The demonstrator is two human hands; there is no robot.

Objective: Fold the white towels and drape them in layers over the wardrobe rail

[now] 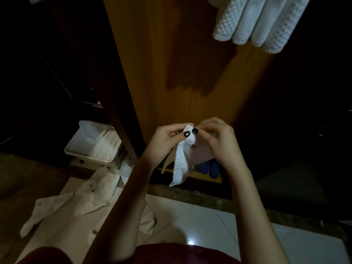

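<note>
Because the top edge cuts them off, only the lower ends of the hung white towels (pixel 255 21) are seen at upper right. A small white cloth (pixel 182 162) is pinched at its top corner by thumb and curled fingers of the left hand (pixel 163 139) and the right hand (pixel 219 140), raised close together.

Pale glossy tiled floor (pixel 200 225), light glare near bottom centre. Lying flat on it at left: white buttoned garment (pixel 80 206), spread out and creased. Behind that, beside wardrobe panel (pixel 171 54): white tub (pixel 89 159) holding white cloth. Dark stone sill strip (pixel 190 195) along tile edge.
</note>
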